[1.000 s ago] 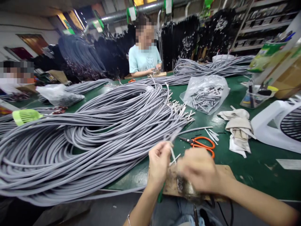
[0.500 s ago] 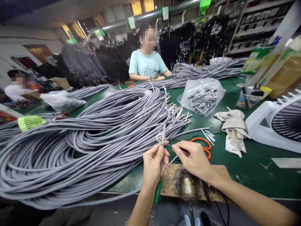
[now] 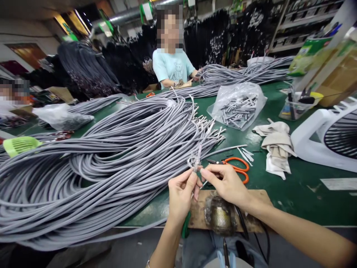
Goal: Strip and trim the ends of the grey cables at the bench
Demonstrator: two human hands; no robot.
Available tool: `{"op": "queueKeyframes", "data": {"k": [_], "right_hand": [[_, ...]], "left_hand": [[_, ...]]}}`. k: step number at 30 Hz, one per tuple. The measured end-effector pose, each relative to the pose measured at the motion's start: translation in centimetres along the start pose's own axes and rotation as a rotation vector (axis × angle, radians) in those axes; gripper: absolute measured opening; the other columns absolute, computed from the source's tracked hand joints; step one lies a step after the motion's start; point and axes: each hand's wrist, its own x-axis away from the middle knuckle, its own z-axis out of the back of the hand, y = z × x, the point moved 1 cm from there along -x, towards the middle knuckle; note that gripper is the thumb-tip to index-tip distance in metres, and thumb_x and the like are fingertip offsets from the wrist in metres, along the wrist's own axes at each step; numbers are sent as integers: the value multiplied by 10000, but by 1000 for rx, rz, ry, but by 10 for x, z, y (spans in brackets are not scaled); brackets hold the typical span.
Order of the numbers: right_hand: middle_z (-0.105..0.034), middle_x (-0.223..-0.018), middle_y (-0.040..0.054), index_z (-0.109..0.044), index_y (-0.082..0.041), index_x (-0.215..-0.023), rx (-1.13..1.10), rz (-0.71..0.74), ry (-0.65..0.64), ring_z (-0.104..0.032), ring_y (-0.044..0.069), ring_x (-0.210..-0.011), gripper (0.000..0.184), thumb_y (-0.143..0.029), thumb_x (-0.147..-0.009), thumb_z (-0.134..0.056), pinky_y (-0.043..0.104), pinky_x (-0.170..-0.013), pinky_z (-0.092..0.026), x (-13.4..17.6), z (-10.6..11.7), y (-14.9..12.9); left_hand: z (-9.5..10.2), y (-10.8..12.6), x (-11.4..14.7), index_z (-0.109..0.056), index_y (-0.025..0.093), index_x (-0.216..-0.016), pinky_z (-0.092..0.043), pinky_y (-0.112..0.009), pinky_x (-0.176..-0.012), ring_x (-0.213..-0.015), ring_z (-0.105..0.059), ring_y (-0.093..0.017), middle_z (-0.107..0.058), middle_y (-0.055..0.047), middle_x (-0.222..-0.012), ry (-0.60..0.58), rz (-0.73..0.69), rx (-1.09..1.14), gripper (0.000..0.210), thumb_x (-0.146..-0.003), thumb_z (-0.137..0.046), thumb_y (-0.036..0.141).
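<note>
My left hand [image 3: 182, 190] is closed, thumb and fingers pinching a small clear looped piece [image 3: 193, 161] that sticks up above the fingertips. My right hand [image 3: 227, 182] is closed in a pinch right beside it, its fingertips almost meeting the left ones at a thin wire. A pale strand shows below, between the hands; its ends are hidden. Left of the hands lies a large coil of grey cables [image 3: 119, 160], their stripped whitish ends pointing right. Orange-handled scissors [image 3: 237, 165] lie just behind my right hand.
A wooden board [image 3: 258, 199] with a worn metal holder [image 3: 221, 216] sits at the table's front edge. A plastic bag of grey tubes [image 3: 240, 108], crumpled cloth [image 3: 279, 147] and white fan [image 3: 312, 141] stand to the right. Across the table sits a co-worker [image 3: 174, 67].
My right hand's fingertips have come closer to the left ones. The view has tilted down and shifted slightly. The co-worker opposite has turned and moved an arm.
</note>
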Motion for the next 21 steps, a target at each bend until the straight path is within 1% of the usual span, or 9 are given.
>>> {"op": "queueKeyframes", "data": {"k": [2, 4, 7, 10, 12, 14, 15, 19, 21], "right_hand": [[-545, -561, -2, -555, -136, -602, -157, -29, -25, -474, 94, -531, 356, -385, -844, -478, 208, -523, -378, -2, 0, -1], [-533, -541, -10, -544, -142, -601, -208, -16, -17, -475, 93, -514, 352, -379, -850, -470, 209, -518, -388, -3, 0, -1], [-525, -547, -8, -576, -143, -642, 3, 103, 48, -462, 91, -508, 298, -296, -867, -455, 211, -505, -364, 2, 2, -2], [-489, -539, -8, -598, -145, -667, 324, 438, 141, -415, 89, -493, 244, -183, -858, -452, 230, -488, -306, 14, -3, -7], [-475, -515, -16, -598, -155, -675, 400, 760, 87, -384, 94, -473, 238, -164, -854, -442, 248, -480, -281, 23, -10, -13], [-477, -503, -20, -596, -164, -681, 394, 930, 17, -386, 101, -469, 240, -176, -856, -432, 255, -484, -282, 28, -14, -17], [-485, -512, -18, -594, -162, -684, 393, 893, 23, -395, 100, -474, 239, -181, -858, -431, 251, -490, -291, 27, -14, -18], [-506, -547, -9, -597, -147, -675, 467, 350, 220, -413, 90, -489, 243, -202, -867, -459, 227, -512, -311, 10, 1, -8], [-508, -534, -11, -608, -152, -668, 510, 195, 224, -402, 93, -476, 257, -247, -865, -473, 232, -507, -302, 3, 7, -1]], "left_hand": [[-1, 1, 2, -672, 124, -828, -259, -159, -386, -401, -322, -20, -487, 22, -578, 45, -24, -73, 203, -807, -572, 299], [-3, 2, 4, -684, 129, -799, -293, -171, -431, -467, -352, -43, -469, 14, -601, 47, -57, -169, 191, -802, -575, 286], [-5, 1, 4, -692, 130, -790, -330, -187, -464, -507, -388, -70, -469, 7, -605, 58, -87, -227, 201, -789, -582, 298], [-3, 1, -1, -679, 125, -875, -321, -175, -431, -465, -374, -55, -491, 8, -615, 140, -35, -171, 246, -759, -607, 330], [-2, 2, -5, -663, 118, -858, -251, -152, -377, -414, -309, -27, -451, 30, -579, 204, 23, -114, 256, -750, -615, 346], [-2, 3, -8, -650, 113, -837, -184, -142, -352, -388, -251, -9, -409, 49, -554, 227, 75, -44, 256, -743, -622, 349], [-2, 3, -9, -649, 109, -839, -194, -139, -356, -391, -258, -8, -408, 51, -549, 222, 84, -12, 254, -738, -630, 342], [-3, -2, -5, -658, 103, -902, -318, -151, -423, -446, -377, -33, -469, 34, -544, 210, 23, 19, 252, -740, -641, 294], [-2, -4, -2, -660, 102, -922, -334, -161, -417, -442, -402, -40, -515, 17, -559, 223, -11, -19, 261, -746, -638, 294]]}}
